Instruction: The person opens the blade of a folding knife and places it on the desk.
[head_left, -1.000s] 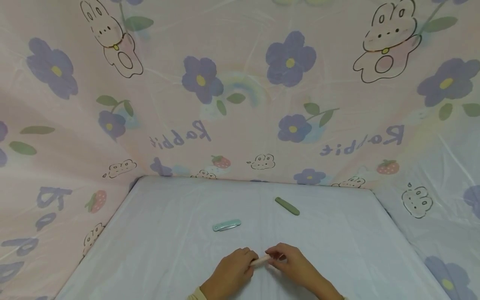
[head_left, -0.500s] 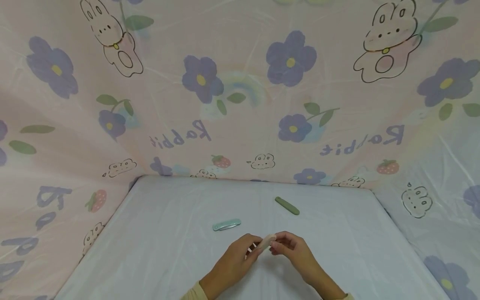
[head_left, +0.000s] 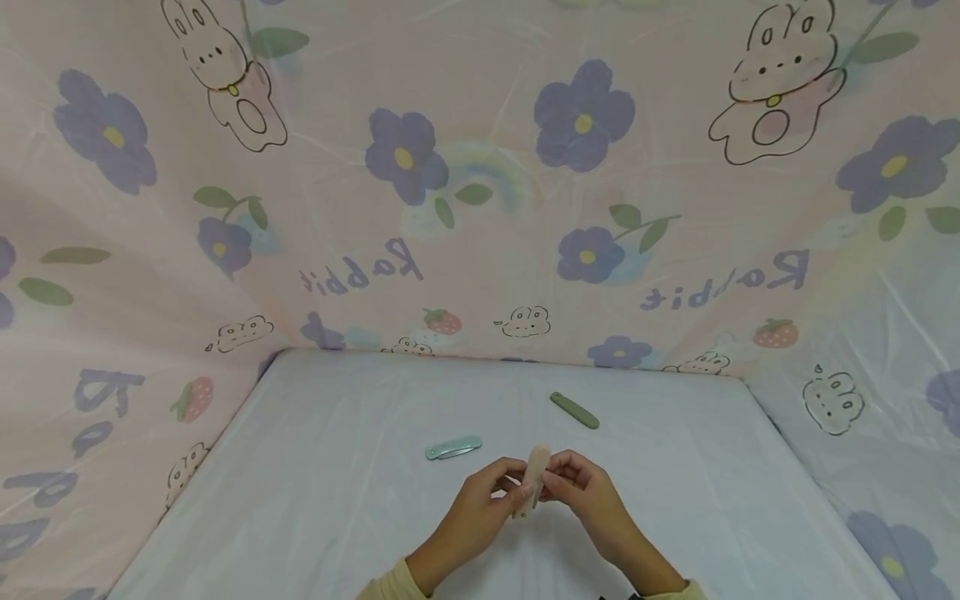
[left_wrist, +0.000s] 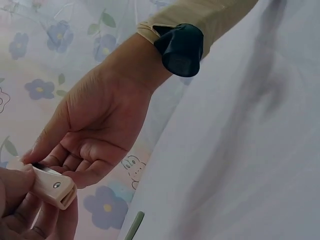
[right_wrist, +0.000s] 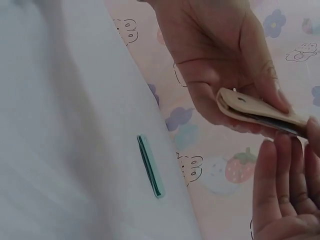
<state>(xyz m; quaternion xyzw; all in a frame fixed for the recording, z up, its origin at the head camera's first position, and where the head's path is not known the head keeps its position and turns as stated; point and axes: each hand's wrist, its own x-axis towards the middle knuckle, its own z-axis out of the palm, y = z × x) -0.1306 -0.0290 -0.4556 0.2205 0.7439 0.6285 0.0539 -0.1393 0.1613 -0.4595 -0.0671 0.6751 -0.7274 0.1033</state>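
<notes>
A person holds a small cream folding knife (head_left: 537, 468) up over the near part of a white table (head_left: 322, 517), right between two hands. The left hand (head_left: 482, 510) pinches the knife from the left side, its thumb pressed on top and its other fingers bent under. The right hand (head_left: 592, 497) pinches it from the right side with the thumb and fingertips. The knife points away from the person and leans a little to the right at its far end. A shiny round pin (left_wrist: 56, 185) sits near one end of it. A dark strip (right_wrist: 277, 123) runs along its side, and it may be the blade, but the wrist view is dim. Farther off, to the left of the knife, a mint folding knife (head_left: 453, 448) lies on the table with a thin silver edge showing. A green handle (head_left: 575, 411) lies beyond it, farther away and more to the right. Both sleeves (head_left: 397, 581) are pale yellow, and a dark round thing (left_wrist: 182, 50) sits on the right wrist. Behind the table hangs a pink sheet (head_left: 480, 83) with purple flowers, bunnies and strawberries.
</notes>
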